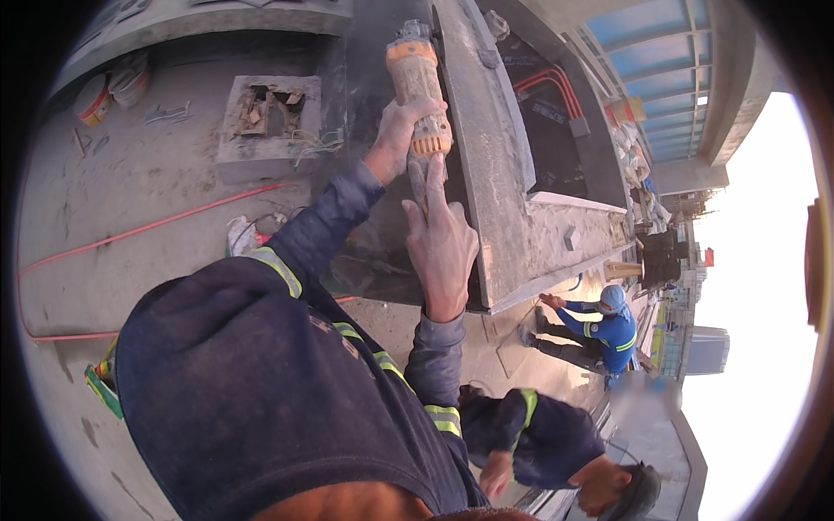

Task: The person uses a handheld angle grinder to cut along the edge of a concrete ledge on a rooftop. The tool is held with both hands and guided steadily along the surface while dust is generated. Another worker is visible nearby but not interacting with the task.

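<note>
A dusty angle grinder (417, 91) with orange bands stands lengthwise along the edge of a grey stone-like ledge (504, 234). My left hand (407, 128) is wrapped round its body from the left side. My right hand (443, 247) is at the tool's tail end, with the index finger stretched up against the orange rear cap and the thumb apart. The other fingers of that hand curl out of sight around the tail. The grinder's head lies at the top, against the ledge's side; its disc is hard to make out.
A person in a blue top (608, 334) crouches beyond the ledge, and another person in dark workwear (556, 434) bends close on my right. A red hose (156, 224) crosses the floor at left. A square block with rubble (271, 113) and buckets (94, 100) stand farther off.
</note>
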Available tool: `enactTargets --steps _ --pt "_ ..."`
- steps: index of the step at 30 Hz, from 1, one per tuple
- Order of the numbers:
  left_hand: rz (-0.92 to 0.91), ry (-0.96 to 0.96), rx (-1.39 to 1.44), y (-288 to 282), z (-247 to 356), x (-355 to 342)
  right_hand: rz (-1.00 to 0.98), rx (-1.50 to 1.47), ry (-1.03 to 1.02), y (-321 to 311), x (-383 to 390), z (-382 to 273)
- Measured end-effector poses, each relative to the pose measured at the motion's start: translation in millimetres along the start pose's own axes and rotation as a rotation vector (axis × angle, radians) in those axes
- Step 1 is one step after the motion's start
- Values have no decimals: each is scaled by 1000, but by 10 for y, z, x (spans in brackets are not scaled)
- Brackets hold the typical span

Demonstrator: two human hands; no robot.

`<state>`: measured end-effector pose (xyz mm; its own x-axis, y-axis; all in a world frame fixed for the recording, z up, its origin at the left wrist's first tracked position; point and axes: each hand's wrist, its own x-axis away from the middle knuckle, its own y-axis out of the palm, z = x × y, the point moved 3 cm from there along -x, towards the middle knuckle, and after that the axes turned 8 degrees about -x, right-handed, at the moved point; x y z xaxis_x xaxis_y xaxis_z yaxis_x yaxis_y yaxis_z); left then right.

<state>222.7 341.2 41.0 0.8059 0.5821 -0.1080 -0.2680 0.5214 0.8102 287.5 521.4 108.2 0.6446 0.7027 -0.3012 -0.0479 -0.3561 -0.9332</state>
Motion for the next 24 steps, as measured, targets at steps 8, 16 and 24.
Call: enactTargets --steps 8,16,24 --pt "58 -26 -5 234 87 460 -45 38 56 -187 320 -39" --pt "41 -20 -56 126 -25 357 -27 -39 50 -133 307 20" --pt "59 -47 -26 2 10 32 15 -59 -3 28 11 34"
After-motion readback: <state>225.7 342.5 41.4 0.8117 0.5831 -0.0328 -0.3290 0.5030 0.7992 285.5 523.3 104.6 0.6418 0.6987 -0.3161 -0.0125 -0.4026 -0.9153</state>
